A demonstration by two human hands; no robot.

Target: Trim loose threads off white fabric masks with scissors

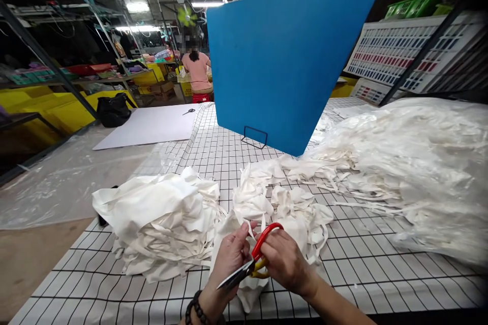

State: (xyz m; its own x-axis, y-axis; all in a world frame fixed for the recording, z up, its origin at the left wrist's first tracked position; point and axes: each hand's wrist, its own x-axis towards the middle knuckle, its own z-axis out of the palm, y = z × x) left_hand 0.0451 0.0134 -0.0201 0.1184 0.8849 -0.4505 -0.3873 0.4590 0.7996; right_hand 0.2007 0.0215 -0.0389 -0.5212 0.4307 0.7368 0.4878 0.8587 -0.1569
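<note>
Beaded bracelet (197, 310) nearest, left hand (232, 255) is pinching a white strap (250, 230); right hand (286, 260) is gripping scissors (250, 267), their blades pointing away from the strap, toward the left wrist.

There are two hands (231, 254) (286, 259), two scissors (253, 263) (189, 111), one blue panel (282, 61).

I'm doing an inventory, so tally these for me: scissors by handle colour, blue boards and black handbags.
Red-yellow scissors: 1
Black scissors: 1
Blue board: 1
Black handbag: 1
Total: 4
</note>
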